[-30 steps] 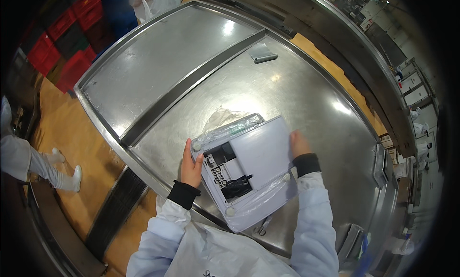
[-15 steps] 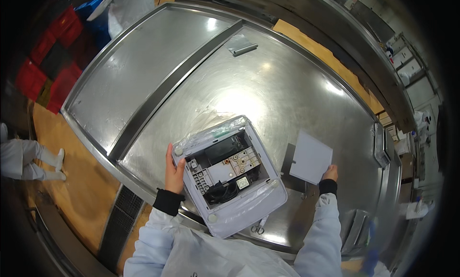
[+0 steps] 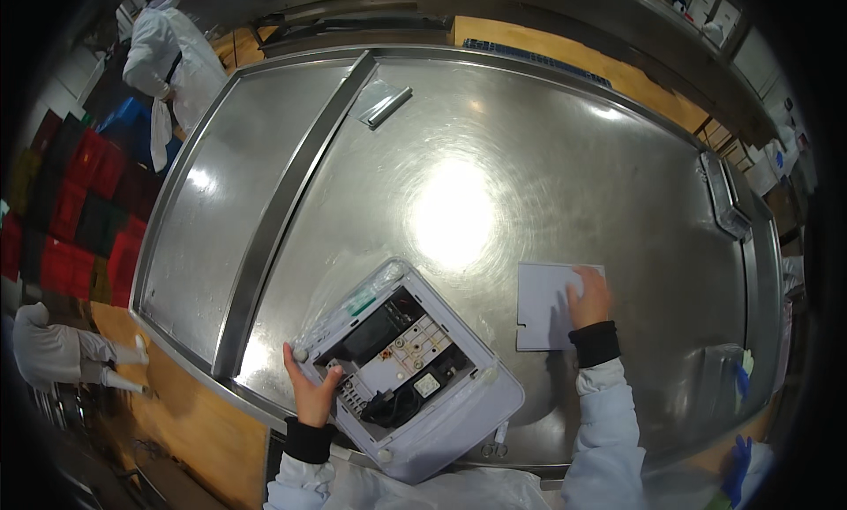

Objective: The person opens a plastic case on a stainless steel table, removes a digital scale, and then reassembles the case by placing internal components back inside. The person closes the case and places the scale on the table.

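Note:
A white box-shaped device (image 3: 445, 419) leans close to my body with its underside up and round feet at its corners. Its open compartment shows a dark block (image 3: 374, 333), a pale bracket with screws, and a black power adapter (image 3: 425, 386) with coiled cable. My left hand (image 3: 312, 389) grips the device's left edge, thumb over the rim and fingers outside. Further right, a flat white square panel (image 3: 540, 305) with a small notch lies on or just above the table. My right hand (image 3: 589, 298) is closed on its right side, its fingertips partly hidden.
The metal table (image 3: 423, 157) has a raised divider (image 3: 291, 210) to the left. A roll of clear film (image 3: 388, 109) lies at the far side. Scissors (image 3: 494, 449) rest by the near edge, and metal trays (image 3: 725, 197) stand at right. People in white stand beyond the left side.
My right hand has brought the panel from a tilted hold to lying level and farther forward. My left hand stays on the device. The whole view has shifted.

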`<state>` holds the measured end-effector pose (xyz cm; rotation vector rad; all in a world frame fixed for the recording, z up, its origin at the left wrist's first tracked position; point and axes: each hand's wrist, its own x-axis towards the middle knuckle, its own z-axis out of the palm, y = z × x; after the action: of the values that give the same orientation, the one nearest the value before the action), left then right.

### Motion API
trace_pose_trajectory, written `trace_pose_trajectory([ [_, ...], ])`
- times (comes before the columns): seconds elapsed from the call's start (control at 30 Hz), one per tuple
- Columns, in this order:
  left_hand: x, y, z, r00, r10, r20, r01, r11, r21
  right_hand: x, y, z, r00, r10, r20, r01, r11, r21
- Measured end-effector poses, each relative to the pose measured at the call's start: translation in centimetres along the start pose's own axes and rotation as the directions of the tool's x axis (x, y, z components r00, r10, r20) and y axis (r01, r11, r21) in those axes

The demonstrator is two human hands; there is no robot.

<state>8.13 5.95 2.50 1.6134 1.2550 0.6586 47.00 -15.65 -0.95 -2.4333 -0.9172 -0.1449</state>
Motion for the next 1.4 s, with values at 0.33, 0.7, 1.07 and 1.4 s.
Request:
trace_pose_trajectory([
  [0.33, 0.4, 3.6, 0.9, 0.955, 0.298, 0.002, -0.251, 0.801, 0.543, 1.3, -8.3, 2.5, 0.955, -0.248, 0.164, 0.161, 0.896, 0.415],
  [0.7, 1.0, 4.1, 1.6, 0.937, 0.298, 0.180, -0.334, 0.627, 0.703, 3.6, -12.1, 2.8, 0.845, -0.492, 0.209, 0.310, 0.770, 0.558],
  [1.07, 1.1, 3.4, 1.3, 0.938, 0.302, 0.170, -0.333, 0.651, 0.682, 5.0, -18.3, 2.7, 0.521, -0.702, 0.486, 0.487, 0.712, 0.506],
  [1.4, 1.2, 3.3, 1.4, 0.938, 0.300, 0.173, -0.338, 0.682, 0.648, 5.3, -17.9, 3.7, 0.556, -0.667, 0.496, 0.403, 0.738, 0.541],
])
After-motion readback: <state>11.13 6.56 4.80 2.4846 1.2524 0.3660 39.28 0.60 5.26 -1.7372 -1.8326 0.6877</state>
